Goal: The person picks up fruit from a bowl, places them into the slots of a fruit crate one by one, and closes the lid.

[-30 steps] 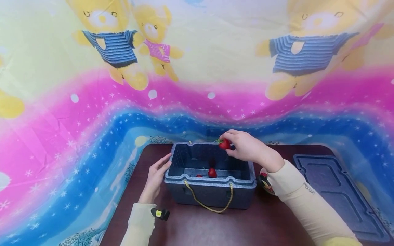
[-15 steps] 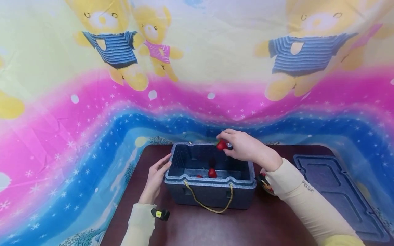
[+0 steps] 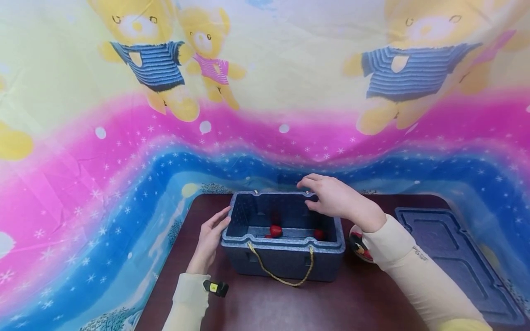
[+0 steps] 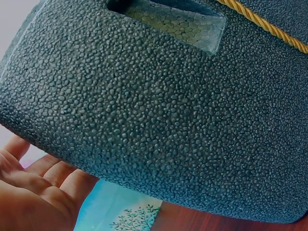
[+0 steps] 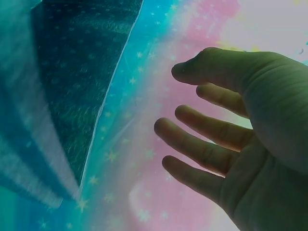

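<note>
A dark grey foam box (image 3: 283, 262) with a gold rope handle (image 3: 285, 281) stands uncovered on the table. On its floor lie a red strawberry (image 3: 275, 231), part of another beside it, and a third strawberry (image 3: 319, 235) near the right end. My left hand (image 3: 210, 236) rests against the box's left side, fingers extended; in the left wrist view those fingers (image 4: 57, 175) lie along the box wall. Over the far right rim hovers my right hand (image 3: 333, 197), thumb and fingers spread with nothing between them, as the right wrist view also shows.
Right of the box, a round printed bowl (image 3: 359, 243) is partly covered by my right sleeve. The grey box lid (image 3: 451, 257) lies flat at the table's right side. A cloth printed with bears (image 3: 265, 92) hangs behind the brown table (image 3: 281, 305).
My right hand has let go of the strawberry it pinched, and a strawberry now lies at the box's right end. The middle strawberry has shifted left. My left hand has stayed put.
</note>
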A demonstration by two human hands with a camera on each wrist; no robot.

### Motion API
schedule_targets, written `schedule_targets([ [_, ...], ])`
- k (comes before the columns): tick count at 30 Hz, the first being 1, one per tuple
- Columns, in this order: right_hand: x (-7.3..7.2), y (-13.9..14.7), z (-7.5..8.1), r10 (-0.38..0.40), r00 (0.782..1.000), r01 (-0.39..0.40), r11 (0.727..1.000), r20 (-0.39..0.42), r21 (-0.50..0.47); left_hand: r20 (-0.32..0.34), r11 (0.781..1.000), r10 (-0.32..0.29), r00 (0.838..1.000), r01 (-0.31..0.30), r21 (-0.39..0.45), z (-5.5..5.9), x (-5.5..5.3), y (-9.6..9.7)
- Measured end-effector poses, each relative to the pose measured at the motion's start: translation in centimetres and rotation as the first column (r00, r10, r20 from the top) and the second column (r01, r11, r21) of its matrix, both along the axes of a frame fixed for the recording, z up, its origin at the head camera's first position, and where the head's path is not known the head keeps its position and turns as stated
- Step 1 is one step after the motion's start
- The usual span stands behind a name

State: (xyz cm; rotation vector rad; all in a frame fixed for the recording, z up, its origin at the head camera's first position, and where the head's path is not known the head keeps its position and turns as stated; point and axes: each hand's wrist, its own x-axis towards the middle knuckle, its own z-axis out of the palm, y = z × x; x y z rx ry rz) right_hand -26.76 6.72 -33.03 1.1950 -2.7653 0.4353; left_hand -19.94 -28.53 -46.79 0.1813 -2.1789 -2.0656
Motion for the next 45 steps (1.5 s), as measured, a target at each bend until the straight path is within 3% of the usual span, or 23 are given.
schedule_targets([
  [5,-0.1,1.9,-0.9,-0.049,0.998,0.051,0.998,0.033,-0.048,0.001,1.0,-0.006,1.0,0.006,0.001,0.1,0.1,0.1],
  [9,-0.3,3.9,-1.9,-0.081,0.997,0.081,0.99,-0.001,-0.12,0.0,1.0,-0.008,1.0,0.008,0.001,0.3,0.1,0.1],
  [17,-0.1,9.1,-4.7,-0.238,0.971,0.226,0.947,-0.025,-0.229,-0.003,1.0,-0.004,1.0,0.004,-0.001,0.3,0.1,0.0],
  [20,0.0,11.0,-6.3,-0.293,0.955,0.293,0.934,0.031,-0.205,-0.009,1.0,-0.005,1.0,0.005,-0.002,0.3,0.2,0.0],
  [23,0.0,12.7,-8.1,-0.348,0.928,0.363,0.924,0.13,-0.122,-0.014,1.0,-0.007,1.0,0.007,-0.001,0.3,0.3,0.0],
  [28,0.3,14.8,-11.3,-0.401,0.883,0.415,0.91,0.244,-0.007,-0.026,1.0,-0.012,1.0,0.012,0.005,0.3,0.3,0.0],
  [36,1.2,15.6,-15.6,-0.439,0.845,0.464,0.886,0.304,-0.01,-0.028,1.0,-0.007,1.0,0.008,0.01,0.1,0.2,-0.1],
  [45,1.3,15.0,-18.2,-0.477,0.834,0.494,0.869,0.278,0.008,-0.032,1.0,-0.004,0.999,0.005,0.018,0.1,0.1,0.0],
])
